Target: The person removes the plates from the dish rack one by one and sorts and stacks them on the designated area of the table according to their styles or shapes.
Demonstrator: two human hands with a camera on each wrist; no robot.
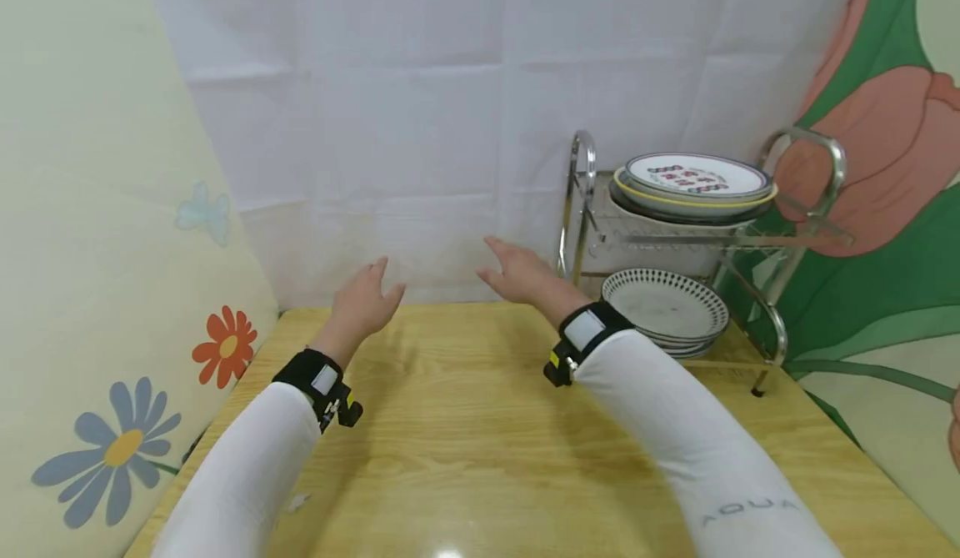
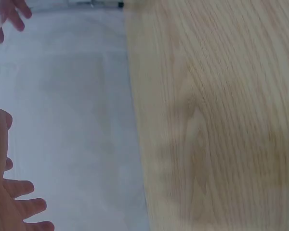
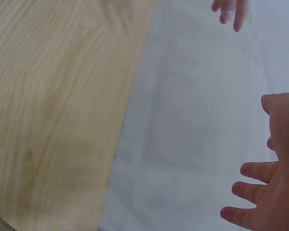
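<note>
My left hand [image 1: 365, 298] is held above the far left part of the wooden table [image 1: 450, 424], fingers extended and thumb apart, with nothing in it. Across from it, my right hand [image 1: 517, 271] reaches forward in the air with spread fingers and holds nothing. The right hand is nearest to a two-tier metal dish rack [image 1: 581, 199]. On its upper tier lies a stack of plates topped by a white plate [image 1: 690, 173] with red print. Below sits another stack, its top plate [image 1: 663, 308] rimmed with dark marks. In both wrist views the fingers appear apart and touch nothing.
A white cloth [image 1: 405, 124] hangs behind the table's far edge. Painted flowers cover the left wall [image 1: 97, 249] and the right wall [image 1: 877, 158]. A small whitish scrap [image 1: 297, 503] lies on the table beside the left sleeve.
</note>
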